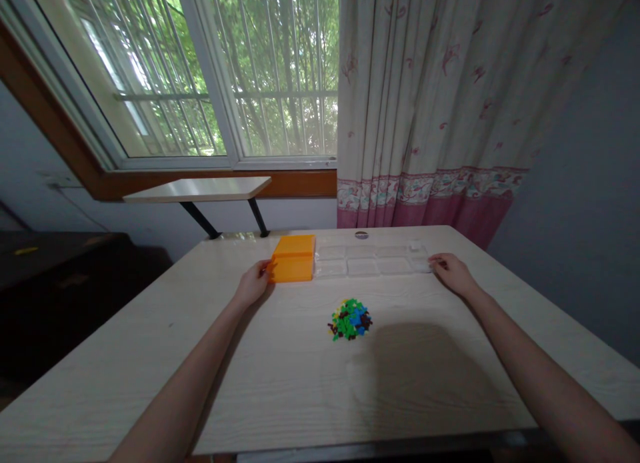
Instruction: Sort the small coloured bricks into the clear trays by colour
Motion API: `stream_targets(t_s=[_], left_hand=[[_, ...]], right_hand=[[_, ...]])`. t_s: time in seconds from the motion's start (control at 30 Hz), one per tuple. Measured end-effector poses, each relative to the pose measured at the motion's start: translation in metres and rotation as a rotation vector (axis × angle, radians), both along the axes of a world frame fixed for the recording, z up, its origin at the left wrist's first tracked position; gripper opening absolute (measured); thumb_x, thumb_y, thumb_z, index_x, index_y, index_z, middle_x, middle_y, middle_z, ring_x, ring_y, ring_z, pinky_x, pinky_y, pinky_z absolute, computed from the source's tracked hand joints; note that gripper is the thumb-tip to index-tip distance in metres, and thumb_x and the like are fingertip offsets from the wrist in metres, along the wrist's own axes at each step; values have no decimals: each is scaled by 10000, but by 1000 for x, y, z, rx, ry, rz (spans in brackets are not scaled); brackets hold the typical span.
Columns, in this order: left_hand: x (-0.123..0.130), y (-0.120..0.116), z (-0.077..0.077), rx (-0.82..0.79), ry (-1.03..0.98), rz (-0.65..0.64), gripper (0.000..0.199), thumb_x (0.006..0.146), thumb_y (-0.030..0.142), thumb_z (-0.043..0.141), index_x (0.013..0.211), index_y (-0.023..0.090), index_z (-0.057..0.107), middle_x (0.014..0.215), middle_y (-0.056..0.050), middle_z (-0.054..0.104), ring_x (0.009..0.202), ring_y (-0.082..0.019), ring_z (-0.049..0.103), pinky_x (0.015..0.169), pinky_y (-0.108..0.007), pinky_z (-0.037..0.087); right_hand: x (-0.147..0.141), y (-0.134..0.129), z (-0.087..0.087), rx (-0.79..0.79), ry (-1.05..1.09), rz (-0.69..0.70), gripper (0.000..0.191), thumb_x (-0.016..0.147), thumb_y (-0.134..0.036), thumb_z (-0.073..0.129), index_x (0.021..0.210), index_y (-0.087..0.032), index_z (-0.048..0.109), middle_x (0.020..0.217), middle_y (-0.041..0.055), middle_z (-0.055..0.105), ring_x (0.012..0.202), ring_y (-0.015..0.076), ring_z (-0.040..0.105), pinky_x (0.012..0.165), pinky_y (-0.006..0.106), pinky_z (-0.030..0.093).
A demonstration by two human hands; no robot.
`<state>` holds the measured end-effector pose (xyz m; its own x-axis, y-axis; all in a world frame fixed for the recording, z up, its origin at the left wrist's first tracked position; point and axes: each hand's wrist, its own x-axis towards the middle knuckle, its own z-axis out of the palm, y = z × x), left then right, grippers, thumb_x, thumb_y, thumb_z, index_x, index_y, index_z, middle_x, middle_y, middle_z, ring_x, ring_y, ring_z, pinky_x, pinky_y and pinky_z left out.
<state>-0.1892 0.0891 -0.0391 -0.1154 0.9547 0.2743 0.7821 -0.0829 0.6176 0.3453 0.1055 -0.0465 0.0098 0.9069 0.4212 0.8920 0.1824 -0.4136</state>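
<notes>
My left hand (254, 282) pinches the left edge of an orange plastic box (294, 258) lying on the table. Against the box's right side lies a clear plastic tray (364, 260) divided into several compartments. At the tray's far right end, the fingers of my right hand (450, 272) are closed on its edge. Between my forearms, nearer to me, sits a small pile of tiny plastic pieces (350, 319) in green, blue, yellow and dark brown.
The pale wooden table (280, 383) carries a raised shelf (200, 189) on black legs at the back left. A small dark round spot (361, 235) shows near the back edge. Behind are a barred window and a curtain (410, 103). A dark piece of furniture (60, 290) stands left.
</notes>
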Motion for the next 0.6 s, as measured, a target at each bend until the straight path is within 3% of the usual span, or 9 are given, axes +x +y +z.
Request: stream_targets(t_s=[0.13,0.23,0.33,0.5,0.6], left_hand=[[11,-7,11,136,146,12,344,783,240,393,1075,117,528,1056,-112,570,961,-217,535,851,-349,417],[34,-20,22,279,208,-71,288,796,245,384,990,128,561,1036,-101,548,994,-218,496,898,-370,379],[70,-40,34,252,166,-288,246,815,245,380,940,151,570,980,-80,557,944,-192,510,850,-334,407],[120,-75,43,65,184,-761,297,804,310,455,1055,171,531,960,-74,562,865,-168,523,775,-287,426],[130,-84,41,13,243,-850,428,775,347,504,1163,170,460,960,-81,559,846,-179,517,757,-297,424]], right_hand=[[-8,-3,9,174,-7,58,219,758,-267,463,857,-140,611,928,106,571,912,212,520,831,334,404],[-33,-13,20,261,61,142,203,790,-275,438,843,-158,595,905,87,572,877,202,532,808,345,419],[-73,-33,30,256,63,332,178,810,-258,433,872,-175,578,903,74,580,887,193,527,819,352,414],[-135,-73,38,64,-80,807,194,818,-268,465,967,-186,560,957,74,583,940,174,512,838,321,416],[-153,-86,36,-2,-131,902,239,816,-278,481,1026,-182,543,968,72,580,931,166,510,829,305,421]])
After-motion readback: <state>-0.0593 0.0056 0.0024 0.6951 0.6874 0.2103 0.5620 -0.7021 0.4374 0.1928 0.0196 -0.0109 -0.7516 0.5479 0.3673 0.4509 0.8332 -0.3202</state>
